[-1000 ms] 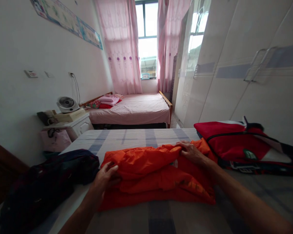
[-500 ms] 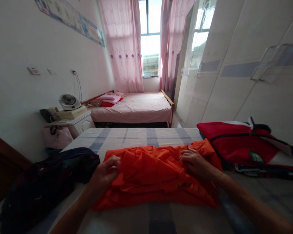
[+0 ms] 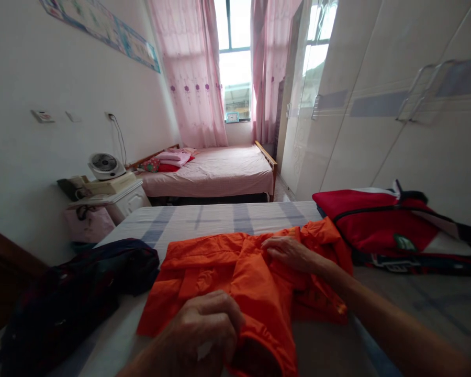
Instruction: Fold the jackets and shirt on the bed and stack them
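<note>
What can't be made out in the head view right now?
All in the head view:
Left hand: its own curled fingers hide whether it grips the orange garment.
Orange garment: near end, cut off by the picture's bottom edge.
Right hand: palm side, hidden by the hand's back.
Red clothes: right end, cut off by the right edge.
Dark clothes: folds, lost in shadow.
</note>
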`<state>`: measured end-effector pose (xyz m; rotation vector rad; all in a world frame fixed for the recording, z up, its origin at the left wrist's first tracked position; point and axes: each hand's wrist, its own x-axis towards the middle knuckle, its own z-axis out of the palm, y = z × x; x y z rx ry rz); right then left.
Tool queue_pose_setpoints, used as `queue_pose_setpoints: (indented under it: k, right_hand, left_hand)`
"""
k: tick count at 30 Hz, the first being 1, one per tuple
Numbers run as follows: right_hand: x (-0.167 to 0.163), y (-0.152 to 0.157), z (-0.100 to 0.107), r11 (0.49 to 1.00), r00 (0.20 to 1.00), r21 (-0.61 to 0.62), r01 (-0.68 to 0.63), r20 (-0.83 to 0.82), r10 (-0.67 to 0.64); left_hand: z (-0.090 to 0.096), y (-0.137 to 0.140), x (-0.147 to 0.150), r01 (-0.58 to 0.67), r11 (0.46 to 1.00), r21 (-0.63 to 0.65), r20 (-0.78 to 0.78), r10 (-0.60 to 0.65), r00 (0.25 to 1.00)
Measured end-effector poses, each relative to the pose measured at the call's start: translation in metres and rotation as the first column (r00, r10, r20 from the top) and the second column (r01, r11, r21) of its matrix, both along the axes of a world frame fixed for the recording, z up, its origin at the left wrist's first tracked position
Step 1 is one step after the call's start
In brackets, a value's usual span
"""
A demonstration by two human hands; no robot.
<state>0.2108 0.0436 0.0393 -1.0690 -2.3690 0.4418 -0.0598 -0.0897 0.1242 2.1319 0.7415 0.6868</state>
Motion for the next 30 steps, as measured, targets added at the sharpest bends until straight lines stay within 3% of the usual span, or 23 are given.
queue_pose_setpoints:
  k: [2,6,10,13,15,16,18,20,22,24,27,30]
  right_hand:
    - [0.012,-0.009,0.007,0.999,0.998,-0.045,0.011,-0.054,-0.014]
    - [0.029,-0.035,0.023,0.98,0.991,-0.198,0.032,-0.12,-0.057]
    - [0.029,-0.044,0.032,0.977,0.98,-0.197,0.086,-0.16,-0.118]
    - [0.017,-0.036,0.033,0.985,0.975,-0.167,0.042,-0.207,-0.076]
    - [0.011,-0.026,0.029,0.979,0.98,-0.204,0.006,-0.192,-0.046]
    - [0.009,-0.022,0.025,0.97,0.984,-0.242,-0.006,-0.172,-0.037]
    - [0.01,-0.015,0.017,0.95,0.99,-0.311,-0.012,-0.138,-0.033]
    - [0.016,-0.011,0.011,0.952,0.988,-0.305,0.026,-0.137,-0.071]
    - [0.023,-0.007,0.008,0.967,0.981,-0.238,0.093,-0.144,-0.13]
    - [0.029,-0.002,0.009,0.974,0.98,-0.17,0.153,-0.098,-0.171]
    - [0.029,0.012,0.012,0.968,0.97,-0.058,0.243,0.026,-0.242]
    - [0.019,0.027,0.016,0.943,0.941,0.039,0.33,0.057,-0.332]
  left_hand:
    - [-0.002,0.0,-0.002,-0.026,1.0,0.005,-0.035,0.026,0.999]
    - [-0.018,-0.001,-0.011,-0.216,0.976,0.023,-0.122,0.217,0.969]
    - [-0.028,-0.003,-0.013,-0.313,0.943,0.111,-0.143,0.327,0.934]
    - [-0.019,0.001,-0.01,-0.245,0.97,0.014,-0.101,0.245,0.964]
    - [-0.014,0.013,-0.011,-0.288,0.946,-0.147,0.031,0.296,0.955]
    - [-0.014,0.022,-0.014,-0.354,0.9,-0.256,0.13,0.395,0.91]
    - [-0.023,0.046,-0.025,-0.472,0.726,-0.5,0.293,0.655,0.696]
    - [-0.038,0.07,-0.038,-0.508,0.524,-0.684,0.307,0.838,0.451]
    - [-0.053,0.087,-0.05,-0.524,0.395,-0.754,0.247,0.911,0.331]
    - [-0.065,0.094,-0.056,-0.535,0.352,-0.768,0.205,0.927,0.314]
    - [-0.075,0.094,-0.06,-0.543,0.372,-0.752,0.23,0.921,0.313]
    - [-0.081,0.091,-0.07,-0.698,0.361,-0.619,0.186,0.93,0.317]
